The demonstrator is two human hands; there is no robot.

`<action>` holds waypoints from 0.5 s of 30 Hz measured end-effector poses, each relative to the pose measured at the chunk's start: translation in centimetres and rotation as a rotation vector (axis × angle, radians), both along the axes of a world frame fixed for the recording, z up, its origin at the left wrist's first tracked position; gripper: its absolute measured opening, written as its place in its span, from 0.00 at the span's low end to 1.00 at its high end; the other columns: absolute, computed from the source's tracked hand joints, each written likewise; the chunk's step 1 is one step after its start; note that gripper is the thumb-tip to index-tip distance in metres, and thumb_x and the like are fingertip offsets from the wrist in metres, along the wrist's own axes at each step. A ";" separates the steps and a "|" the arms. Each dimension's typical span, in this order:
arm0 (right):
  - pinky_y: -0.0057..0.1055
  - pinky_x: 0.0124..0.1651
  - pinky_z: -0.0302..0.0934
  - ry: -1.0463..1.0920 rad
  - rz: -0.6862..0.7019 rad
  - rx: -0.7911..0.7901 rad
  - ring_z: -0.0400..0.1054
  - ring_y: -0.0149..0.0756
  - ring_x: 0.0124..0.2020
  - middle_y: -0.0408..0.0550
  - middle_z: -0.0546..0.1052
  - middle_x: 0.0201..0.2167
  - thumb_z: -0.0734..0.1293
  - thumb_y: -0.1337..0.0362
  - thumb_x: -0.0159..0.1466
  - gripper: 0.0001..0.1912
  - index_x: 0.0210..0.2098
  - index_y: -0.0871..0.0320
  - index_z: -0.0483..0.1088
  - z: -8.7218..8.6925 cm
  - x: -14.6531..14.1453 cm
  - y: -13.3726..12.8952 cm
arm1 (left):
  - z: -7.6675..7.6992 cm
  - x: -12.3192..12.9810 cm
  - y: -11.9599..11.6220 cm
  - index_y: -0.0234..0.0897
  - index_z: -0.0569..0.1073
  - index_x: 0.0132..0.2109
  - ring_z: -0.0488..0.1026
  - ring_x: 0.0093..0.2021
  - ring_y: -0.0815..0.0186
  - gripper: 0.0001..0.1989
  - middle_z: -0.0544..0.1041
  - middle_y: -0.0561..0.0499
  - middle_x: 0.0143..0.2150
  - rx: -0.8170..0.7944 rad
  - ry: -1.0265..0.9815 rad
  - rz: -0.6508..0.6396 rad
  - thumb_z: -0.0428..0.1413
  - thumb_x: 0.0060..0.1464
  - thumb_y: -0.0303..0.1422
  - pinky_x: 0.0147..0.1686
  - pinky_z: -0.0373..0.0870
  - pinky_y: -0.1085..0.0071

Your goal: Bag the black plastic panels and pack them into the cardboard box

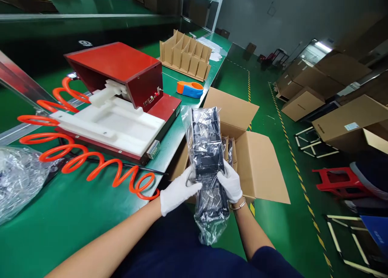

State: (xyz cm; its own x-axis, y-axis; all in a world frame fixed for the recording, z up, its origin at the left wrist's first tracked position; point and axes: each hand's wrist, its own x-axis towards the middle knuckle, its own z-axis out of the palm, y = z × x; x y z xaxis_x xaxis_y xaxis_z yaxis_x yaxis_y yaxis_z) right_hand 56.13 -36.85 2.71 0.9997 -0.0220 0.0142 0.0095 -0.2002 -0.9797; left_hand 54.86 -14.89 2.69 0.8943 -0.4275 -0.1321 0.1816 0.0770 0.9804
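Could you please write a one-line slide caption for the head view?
Two gloved hands, left hand and right hand, hold a bagged black part over an open cardboard box.

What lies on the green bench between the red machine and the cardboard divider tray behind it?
In the head view, an orange-and-blue tape dispenser lies on the green bench between the red machine and the cardboard divider tray, towards the bench's right edge.
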 end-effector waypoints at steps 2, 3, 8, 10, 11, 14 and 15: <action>0.39 0.70 0.63 -0.018 0.056 0.021 0.70 0.41 0.63 0.51 0.75 0.62 0.69 0.56 0.60 0.32 0.63 0.59 0.72 0.3 -0.6 1.2 | 0.0 -0.2 0.0 0.36 0.67 0.65 0.76 0.57 0.53 0.34 0.78 0.39 0.60 -0.055 -0.022 0.037 0.62 0.56 0.46 0.63 0.69 0.53; 0.39 0.68 0.65 -0.024 0.080 0.012 0.72 0.41 0.60 0.52 0.76 0.60 0.70 0.56 0.60 0.32 0.62 0.59 0.72 0.8 -0.7 1.5 | 0.0 -0.3 0.1 0.36 0.67 0.63 0.75 0.59 0.52 0.33 0.78 0.39 0.61 -0.052 -0.024 0.064 0.62 0.56 0.46 0.65 0.68 0.51; 0.32 0.34 0.71 -0.118 -0.101 -0.069 0.65 0.29 0.26 0.52 0.80 0.43 0.69 0.52 0.65 0.34 0.66 0.58 0.67 5.2 -1.1 1.3 | -0.1 -0.1 0.4 0.35 0.66 0.63 0.75 0.60 0.50 0.33 0.77 0.38 0.60 -0.045 -0.046 0.114 0.60 0.57 0.49 0.66 0.67 0.49; 0.30 0.29 0.66 -0.098 -0.049 -0.022 0.60 0.28 0.23 0.47 0.79 0.35 0.68 0.50 0.67 0.35 0.68 0.58 0.64 7.2 -1.3 1.9 | -0.1 0.0 0.3 0.36 0.66 0.63 0.75 0.59 0.51 0.32 0.78 0.39 0.60 -0.016 -0.055 0.110 0.59 0.58 0.49 0.65 0.68 0.50; 0.30 0.30 0.66 -0.051 0.045 0.010 0.61 0.28 0.23 0.46 0.77 0.31 0.68 0.49 0.67 0.37 0.70 0.59 0.63 8.0 -1.3 2.5 | 0.0 0.0 0.3 0.36 0.66 0.63 0.76 0.59 0.52 0.32 0.78 0.40 0.60 0.002 -0.061 0.110 0.58 0.58 0.48 0.65 0.68 0.51; 0.30 0.34 0.67 0.142 0.368 0.118 0.65 0.30 0.27 0.42 0.75 0.28 0.72 0.48 0.63 0.47 0.74 0.59 0.55 9.4 -0.9 5.2 | -0.2 0.1 0.2 0.37 0.65 0.64 0.75 0.60 0.52 0.32 0.77 0.41 0.61 0.071 -0.090 0.100 0.57 0.58 0.48 0.65 0.69 0.51; 0.30 0.33 0.66 0.198 0.446 0.160 0.65 0.30 0.27 0.41 0.74 0.27 0.72 0.48 0.62 0.50 0.75 0.60 0.51 9.6 -0.7 6.2 | -0.4 0.1 0.2 0.38 0.64 0.65 0.75 0.60 0.52 0.32 0.77 0.41 0.61 0.120 -0.114 0.097 0.56 0.58 0.48 0.64 0.69 0.51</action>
State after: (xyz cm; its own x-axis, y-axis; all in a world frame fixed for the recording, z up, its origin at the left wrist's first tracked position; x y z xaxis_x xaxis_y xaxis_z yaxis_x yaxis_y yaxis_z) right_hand 55.45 -30.66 12.33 0.8955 0.4208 -0.1448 -0.1290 -0.0660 -0.9894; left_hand 54.96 -14.66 2.32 0.9427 -0.3256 -0.0727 0.0665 -0.0303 0.9973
